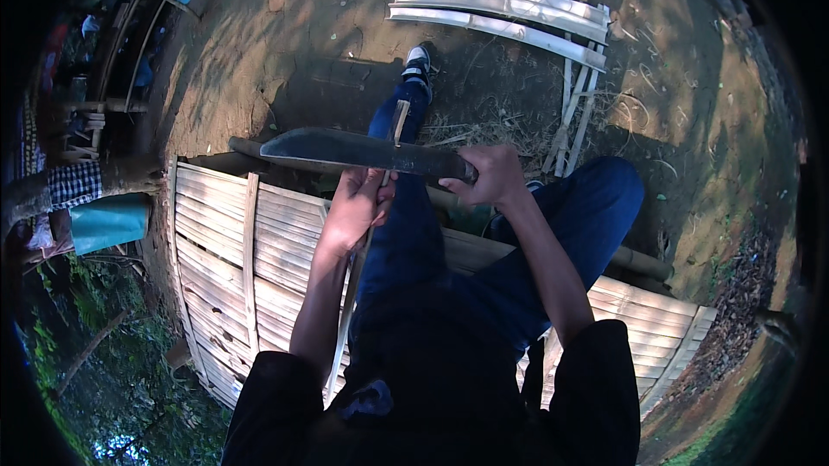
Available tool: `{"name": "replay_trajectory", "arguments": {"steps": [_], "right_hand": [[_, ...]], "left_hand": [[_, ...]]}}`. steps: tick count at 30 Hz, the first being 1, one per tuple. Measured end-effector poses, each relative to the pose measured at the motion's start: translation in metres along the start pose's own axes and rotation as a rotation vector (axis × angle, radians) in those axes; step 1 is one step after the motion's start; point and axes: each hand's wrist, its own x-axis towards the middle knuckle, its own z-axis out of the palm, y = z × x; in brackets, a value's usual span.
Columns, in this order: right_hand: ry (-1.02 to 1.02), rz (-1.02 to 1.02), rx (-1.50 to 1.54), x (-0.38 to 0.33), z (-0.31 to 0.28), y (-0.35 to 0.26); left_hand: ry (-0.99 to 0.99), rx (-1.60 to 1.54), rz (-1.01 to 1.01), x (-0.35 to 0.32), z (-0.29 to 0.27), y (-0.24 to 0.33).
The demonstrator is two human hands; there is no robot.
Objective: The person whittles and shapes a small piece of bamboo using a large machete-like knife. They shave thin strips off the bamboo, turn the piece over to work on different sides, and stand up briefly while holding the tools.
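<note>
My right hand (494, 174) is closed round the handle end of a machete (337, 148), whose long dark blade points left across my body. A narrow bamboo strip (401, 120) runs lengthwise under my left hand (356, 205), which grips it with thumb and fingers just below the blade. The blade crosses the strip, and the strip's pale upper end stands out beyond it. The strip's lower part passes along my left forearm toward my lap. Whether the edge is cutting into the strip cannot be made out.
I sit on a slatted bamboo bench (216, 241), legs in jeans over its front. Split bamboo lengths (501, 6) lie on the dirt ahead, with thin strips (574, 120) and shavings (484, 133) nearer. Cloths, including a green one (110, 222), hang at the left.
</note>
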Motion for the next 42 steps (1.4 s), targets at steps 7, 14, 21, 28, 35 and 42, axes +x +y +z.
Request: {"name": "replay_trajectory", "arguments": {"steps": [7, 14, 21, 28, 35, 42], "right_hand": [[0.065, -0.078, 0.103, 0.006, 0.01, -0.011], [0.635, 1.065, 0.528, 0.01, -0.065, 0.134], [0.612, 0.862, 1.142, 0.025, -0.085, 0.05], [0.292, 0.595, 0.549, 0.001, -0.027, 0.026], [0.119, 0.436, 0.945, 0.009, -0.003, -0.029], [-0.008, 0.615, 1.477, 0.01, -0.003, -0.044]], "left_hand": [[0.063, 0.077, -0.022, 0.003, 0.031, -0.026], [0.191, 0.257, 0.06, -0.086, -0.032, -0.022], [0.012, 0.163, 0.102, -0.053, -0.011, 0.007], [-0.042, 0.129, 0.115, -0.034, 0.013, -0.007], [-0.018, 0.335, 0.147, -0.017, 0.03, -0.03], [0.271, 1.086, 0.667, -0.03, 0.037, -0.002]]}}
